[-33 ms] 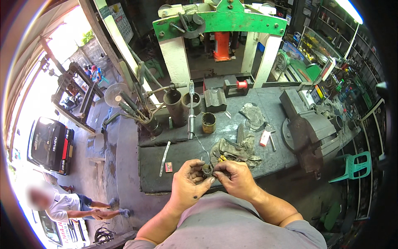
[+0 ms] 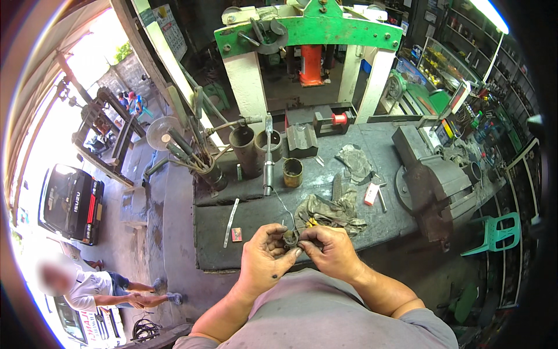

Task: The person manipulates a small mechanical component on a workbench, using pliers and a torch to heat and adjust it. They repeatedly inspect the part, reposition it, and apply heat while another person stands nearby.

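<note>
My left hand (image 2: 263, 256) curls its fingers and thumb around a small round metal part (image 2: 289, 237), dark with grime, while my right hand (image 2: 329, 247) pinches at its right side with thumb and forefinger. The part sits between my two hands, over the front edge of a dark worktop (image 2: 385, 220). Toward the worktop's front left corner, a small red box (image 2: 236, 234) lies flat just beside a thin metal strip (image 2: 231, 223), the strip nearer the left edge. A crumpled, stained rag (image 2: 328, 212) lies just beyond my right hand, inside the front edge; farther toward the back edge, an open, brownish tin (image 2: 292, 178) stands upright. A red-and-white box (image 2: 371, 194) lies to the rag's right, and a heavy vise (image 2: 433, 183) fills the right end. Beyond the left edge, a person in a white shirt (image 2: 87, 288) is on the floor below.
</note>
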Demonstrator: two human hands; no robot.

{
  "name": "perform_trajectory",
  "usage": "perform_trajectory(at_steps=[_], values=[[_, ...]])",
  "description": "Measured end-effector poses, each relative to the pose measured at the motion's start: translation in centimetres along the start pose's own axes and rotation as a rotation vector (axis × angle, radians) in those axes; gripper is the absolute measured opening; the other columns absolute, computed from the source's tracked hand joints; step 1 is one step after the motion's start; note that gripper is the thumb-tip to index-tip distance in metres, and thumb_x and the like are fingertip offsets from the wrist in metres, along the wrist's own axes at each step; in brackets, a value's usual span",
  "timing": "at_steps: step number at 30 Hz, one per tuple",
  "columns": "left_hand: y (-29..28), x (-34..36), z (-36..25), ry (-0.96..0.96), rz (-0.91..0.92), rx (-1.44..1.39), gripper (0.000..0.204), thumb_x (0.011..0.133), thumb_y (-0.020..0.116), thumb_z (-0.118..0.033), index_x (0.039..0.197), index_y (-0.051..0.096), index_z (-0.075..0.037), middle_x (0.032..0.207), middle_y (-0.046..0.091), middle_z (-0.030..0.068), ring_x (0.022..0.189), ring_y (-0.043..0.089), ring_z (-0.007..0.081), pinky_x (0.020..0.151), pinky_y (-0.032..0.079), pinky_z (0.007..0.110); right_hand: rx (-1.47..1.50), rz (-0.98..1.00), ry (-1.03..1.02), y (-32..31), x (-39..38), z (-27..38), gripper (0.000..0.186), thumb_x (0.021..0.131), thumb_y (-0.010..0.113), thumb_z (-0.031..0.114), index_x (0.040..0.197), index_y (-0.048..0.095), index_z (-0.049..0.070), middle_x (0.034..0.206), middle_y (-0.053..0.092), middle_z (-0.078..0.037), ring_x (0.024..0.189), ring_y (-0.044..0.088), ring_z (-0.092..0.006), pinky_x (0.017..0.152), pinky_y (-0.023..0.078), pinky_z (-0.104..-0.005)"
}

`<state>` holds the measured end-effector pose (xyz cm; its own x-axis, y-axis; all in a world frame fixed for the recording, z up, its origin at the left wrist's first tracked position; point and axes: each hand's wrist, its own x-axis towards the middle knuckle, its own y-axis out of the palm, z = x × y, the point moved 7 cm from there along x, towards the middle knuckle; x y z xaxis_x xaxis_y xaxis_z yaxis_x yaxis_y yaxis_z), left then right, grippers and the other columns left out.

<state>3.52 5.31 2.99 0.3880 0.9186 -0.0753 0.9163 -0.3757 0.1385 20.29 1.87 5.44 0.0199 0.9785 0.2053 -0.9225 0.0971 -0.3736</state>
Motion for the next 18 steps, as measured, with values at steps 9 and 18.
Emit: perform_trajectory(at_steps=[9,18], values=[[0.1,0.6,-0.6,0.044,-0.063,0.133,0.053,0.087,0.071,0.012,0.136,0.053,0.005,0.116,0.072,0.0132,0.106,0.072,0.0141,0.092,0.062,0.029,0.123,0.038,0.087,0.7,0.2,-0.4,0.010,0.100,0.073,0.003,0.108,0.076,-0.003,0.095,0.080,-0.015,0.085,0.079,-0.0222,0.075,0.061,-0.0337],[0.2,0.6,0.1,0.087,-0.036,0.069,0.054,0.087,0.072,0.014,0.136,0.052,0.002,0.121,0.071,0.0139,0.108,0.071,0.0169,0.095,0.061,0.032,0.900,0.137,0.655,3.9,-1.4,-5.4,0.017,0.107,0.069,0.013,0.112,0.071,-0.003,0.090,0.072,-0.005,0.075,0.067,-0.0123,0.073,0.061,-0.0305]])
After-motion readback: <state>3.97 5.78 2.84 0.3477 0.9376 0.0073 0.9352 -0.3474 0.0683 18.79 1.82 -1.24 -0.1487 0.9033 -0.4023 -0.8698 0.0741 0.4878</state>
